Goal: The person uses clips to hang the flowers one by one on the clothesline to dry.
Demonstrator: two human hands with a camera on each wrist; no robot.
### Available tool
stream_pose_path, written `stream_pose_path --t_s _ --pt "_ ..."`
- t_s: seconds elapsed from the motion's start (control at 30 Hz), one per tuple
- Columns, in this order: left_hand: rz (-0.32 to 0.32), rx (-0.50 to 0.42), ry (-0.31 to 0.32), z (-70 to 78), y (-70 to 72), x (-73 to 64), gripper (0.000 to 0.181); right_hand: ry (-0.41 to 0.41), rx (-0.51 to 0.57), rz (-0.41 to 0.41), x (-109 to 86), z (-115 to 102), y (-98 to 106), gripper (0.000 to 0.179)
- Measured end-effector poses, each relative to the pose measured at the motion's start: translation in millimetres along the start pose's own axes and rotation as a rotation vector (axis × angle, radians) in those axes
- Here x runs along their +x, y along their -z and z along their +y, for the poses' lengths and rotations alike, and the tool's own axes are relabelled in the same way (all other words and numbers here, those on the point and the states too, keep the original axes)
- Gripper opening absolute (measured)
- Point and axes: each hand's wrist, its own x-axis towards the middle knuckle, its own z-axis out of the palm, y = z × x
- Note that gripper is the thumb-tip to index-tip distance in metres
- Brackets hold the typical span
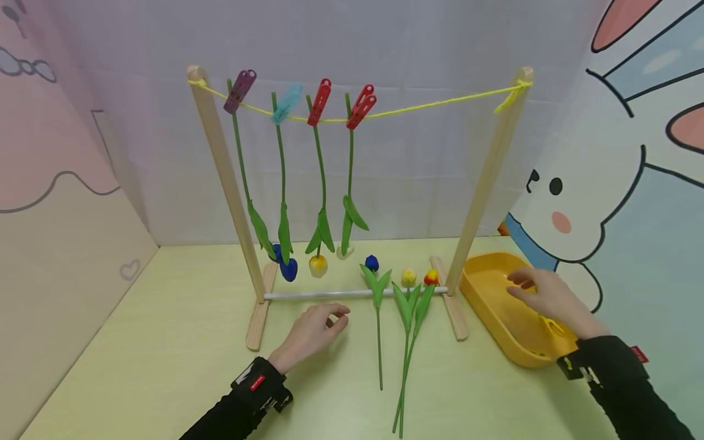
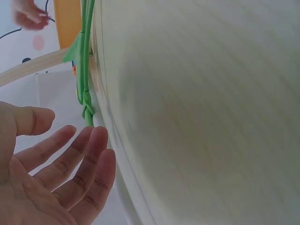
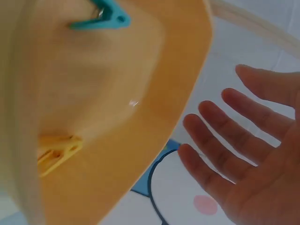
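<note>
My left hand hovers over the table with relaxed fingers, holding nothing. Above the yellow tray is my right hand, its fingers loosely bent and nothing in them. The right wrist view shows a teal clothespin and a yellow clothespin in that tray. Three artificial tulips lie on the table: a blue tulip, a yellow tulip and a red-yellow tulip. Several more hang head down from a yellow string, held by purple, light blue and red clothespins.
The string is tied between two wooden posts of a standing frame, with wooden feet and a white rod low across it. A pale cloth hangs behind. Cartoon-printed panels stand at both sides.
</note>
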Motion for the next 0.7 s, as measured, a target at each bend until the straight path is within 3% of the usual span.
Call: stream_pose_path --t_s 0.17,0.3,0.4,0.7 --pt "-0.003 0.004 0.0 -0.7 0.0 -0.3 0.027 -0.14 -0.076 -0.212 -6.7 28.7 4.3 0.039" --pt "-0.01 0.005 0.008 -1.3 -0.8 -0.2 0.026 -0.227 -0.128 -0.277 -13.2 40.8 -3.7 0.03" --pt "-0.021 -0.002 0.008 -0.8 -2.2 0.2 0.026 -0.264 -0.109 -0.286 -17.1 44.6 -14.3 0.023" --pt "-0.037 -0.006 0.013 3.8 -5.3 2.1 0.028 -0.234 -0.175 -0.19 -22.5 52.1 -29.0 0.009"
